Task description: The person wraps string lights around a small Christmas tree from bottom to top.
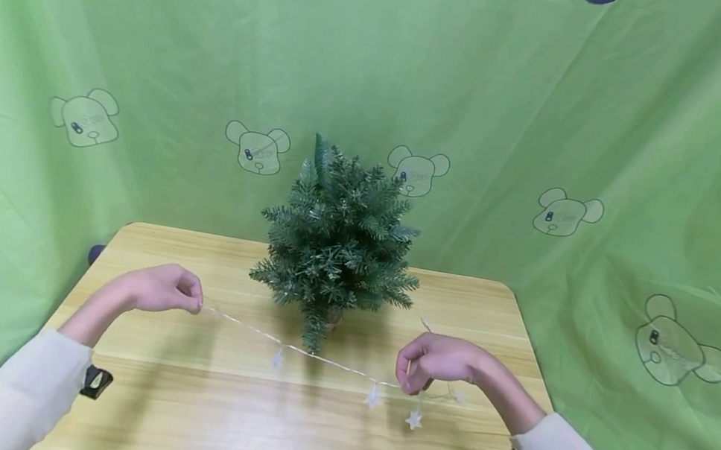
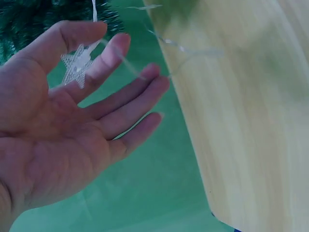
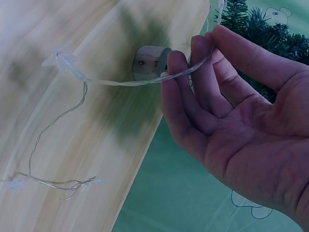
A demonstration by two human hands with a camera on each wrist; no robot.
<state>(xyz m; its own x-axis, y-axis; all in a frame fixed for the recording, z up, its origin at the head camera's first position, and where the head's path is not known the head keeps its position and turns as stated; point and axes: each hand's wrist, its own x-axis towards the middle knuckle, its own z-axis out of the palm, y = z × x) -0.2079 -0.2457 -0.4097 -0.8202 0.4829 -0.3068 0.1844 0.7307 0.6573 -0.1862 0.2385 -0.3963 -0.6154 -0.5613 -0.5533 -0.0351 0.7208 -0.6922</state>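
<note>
A thin clear string of star lights (image 1: 330, 362) stretches between the two hands, in front of a small green artificial fir tree (image 1: 339, 230). My left hand (image 1: 163, 288) pinches one part of the wire between thumb and index finger; in the left wrist view a clear star (image 2: 77, 67) hangs by those fingers. On the right, my right hand (image 1: 438, 362) pinches the wire with thumb and fingertips. Star pendants (image 1: 373, 396) dangle along the string. Past the right hand, a loose tail with another star (image 3: 60, 63) trails over the tabletop.
The tree stands on a round base (image 3: 150, 63) toward the back of a light wooden table (image 1: 228, 419). A green curtain (image 1: 206, 48) with printed bear heads surrounds the table at the back and sides. Each sleeve has a black device (image 1: 96, 382) at the wrist.
</note>
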